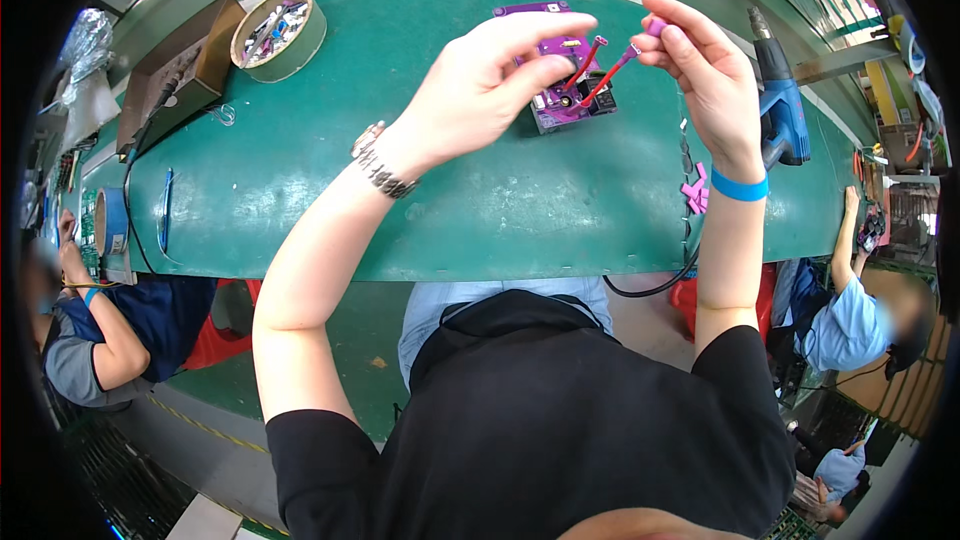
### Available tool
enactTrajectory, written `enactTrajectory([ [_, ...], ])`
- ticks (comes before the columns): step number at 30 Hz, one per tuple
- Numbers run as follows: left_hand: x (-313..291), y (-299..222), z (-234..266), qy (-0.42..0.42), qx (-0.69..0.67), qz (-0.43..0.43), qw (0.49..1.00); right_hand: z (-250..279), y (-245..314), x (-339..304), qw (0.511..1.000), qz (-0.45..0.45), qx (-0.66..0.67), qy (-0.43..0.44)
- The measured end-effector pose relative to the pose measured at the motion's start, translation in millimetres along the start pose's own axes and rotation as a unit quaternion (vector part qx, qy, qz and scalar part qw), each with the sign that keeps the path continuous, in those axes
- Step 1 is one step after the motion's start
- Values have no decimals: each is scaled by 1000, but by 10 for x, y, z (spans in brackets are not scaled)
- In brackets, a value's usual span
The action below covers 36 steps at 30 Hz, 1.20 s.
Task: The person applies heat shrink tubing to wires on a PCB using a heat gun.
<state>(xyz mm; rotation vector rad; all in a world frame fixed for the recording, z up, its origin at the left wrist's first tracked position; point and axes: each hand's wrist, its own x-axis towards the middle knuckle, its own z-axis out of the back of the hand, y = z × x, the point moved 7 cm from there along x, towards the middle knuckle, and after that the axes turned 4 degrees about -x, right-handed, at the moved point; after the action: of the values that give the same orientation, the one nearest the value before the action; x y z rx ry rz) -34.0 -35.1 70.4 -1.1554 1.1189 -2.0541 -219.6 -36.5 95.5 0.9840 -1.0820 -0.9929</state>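
A purple circuit board (562, 100) with dark blocky parts lies on the green table ahead of me. Two short red wires (599, 91) rise from it, ending in terminals. My left hand (490, 85) grips the board from its left side, thumb and forefinger over the parts; its other fingers are largely hidden. Between the thumb and fingertips of my right hand (705, 70) is a small purple sleeve (656, 26), likely heat-shrink tubing. It is close to the end of the right-hand red wire, which bears a purple collar.
Loose purple sleeves (696, 190) lie by my right wrist. A blue heat gun (785, 105) stands at the right. At the back left are a round tub (314, 38) of small parts and a cardboard box (180, 70). Co-workers sit on both sides.
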Motion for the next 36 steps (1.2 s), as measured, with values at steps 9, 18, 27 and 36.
enactTrajectory([
  [9, 258, 74, -117, -70, 30, -5, 997, -103, -38, 149, 998, 10, 53, -12],
  [18, 359, 181, -230, -138, -36, 127, 982, -71, 44, 216, 996, 69, -38, -49],
  [27, 326, 176, -236, -160, -47, 127, 978, -45, 60, 187, 993, 75, -32, -88],
  [36, 316, 191, -223, -162, -43, 121, 978, -121, 109, 166, 992, 88, -50, -73],
])
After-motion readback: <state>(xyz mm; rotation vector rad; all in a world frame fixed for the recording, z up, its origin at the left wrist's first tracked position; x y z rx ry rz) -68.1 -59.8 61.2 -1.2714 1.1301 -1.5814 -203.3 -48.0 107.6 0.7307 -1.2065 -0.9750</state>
